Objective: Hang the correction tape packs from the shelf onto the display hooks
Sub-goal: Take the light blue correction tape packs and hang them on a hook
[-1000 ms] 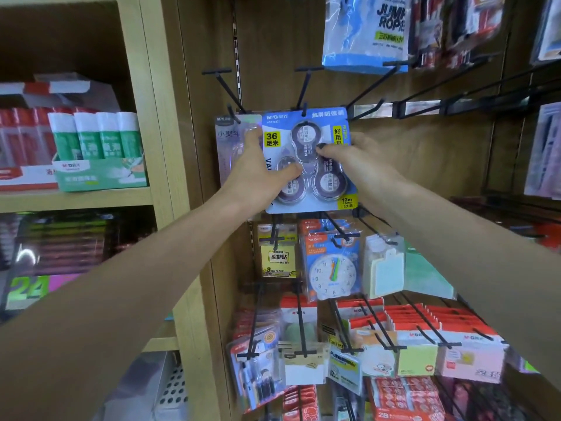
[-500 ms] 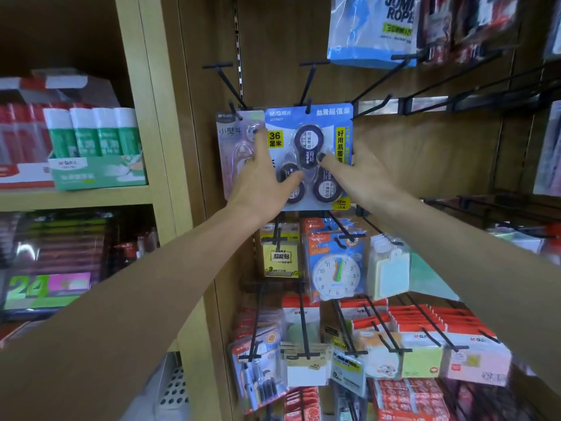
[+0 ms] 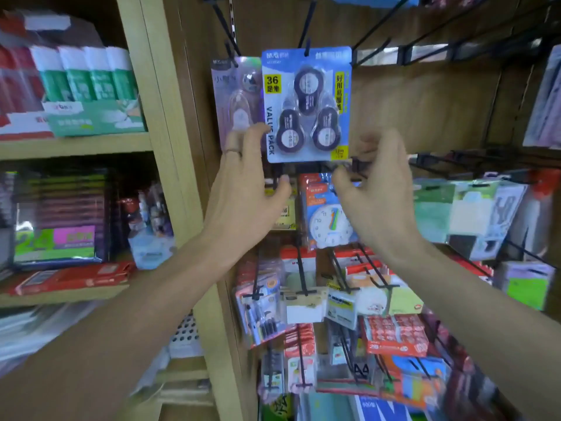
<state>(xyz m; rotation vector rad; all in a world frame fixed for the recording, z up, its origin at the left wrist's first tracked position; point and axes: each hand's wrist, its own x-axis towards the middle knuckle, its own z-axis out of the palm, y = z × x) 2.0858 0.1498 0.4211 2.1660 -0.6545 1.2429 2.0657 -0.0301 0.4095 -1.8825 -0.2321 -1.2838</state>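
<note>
The blue correction tape pack (image 3: pixel 306 104), a value pack with three dark dispensers, hangs from a black display hook (image 3: pixel 307 31) at about 12 o'clock in the view, flat against the wooden back panel (image 3: pixel 425 98). A pale purple pack (image 3: pixel 236 98) hangs just beside it at 9 o'clock, its right edge tucked behind the blue card.

The left hand (image 3: pixel 246 189) sits at 7 o'clock from the blue pack, fingers loosely spread and holding nothing; its fingertips reach the pack's lower left corner, though blur makes contact hard to judge. A ring shows on one finger. The right hand (image 3: pixel 376 192) is at 5 o'clock from the pack, apart from it, fingers relaxed and slightly curled, gripping nothing.

Below the hands, at 6 o'clock, a toy clock pack (image 3: pixel 326 220) hangs on another hook. At 9 o'clock, a shelf (image 3: pixel 76 145) carries a box of green-and-white glue sticks (image 3: pixel 88 86).
</note>
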